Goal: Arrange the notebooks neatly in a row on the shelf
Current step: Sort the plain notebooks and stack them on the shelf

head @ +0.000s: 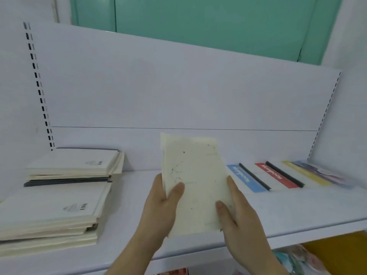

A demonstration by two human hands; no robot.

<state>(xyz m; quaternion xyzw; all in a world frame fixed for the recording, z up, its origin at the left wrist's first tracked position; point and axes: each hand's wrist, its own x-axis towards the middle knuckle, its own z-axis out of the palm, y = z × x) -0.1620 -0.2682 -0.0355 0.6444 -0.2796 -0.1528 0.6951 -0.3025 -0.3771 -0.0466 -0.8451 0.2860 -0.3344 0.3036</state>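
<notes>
I hold a cream notebook (195, 181) with a faint constellation print above the middle of the white shelf (127, 211). My left hand (160, 207) grips its left edge, thumb on the cover. My right hand (238, 213) grips its right edge, thumb on the cover too. It is tilted, its top leaning away from me; a second cover edge shows behind its top. Two stacks of cream notebooks lie flat at the left: a near stack (51, 217) and a far stack (75, 163). To the right, a blue notebook (245, 178), a red notebook (277, 175) and a yellow notebook (306, 173) lie flat side by side.
A pale patterned notebook (325, 172) lies at the far right of the row. The white back panel (178, 92) rises behind the shelf, with slotted uprights at both sides. Colourful items (309, 257) sit on a lower level under the shelf's front edge.
</notes>
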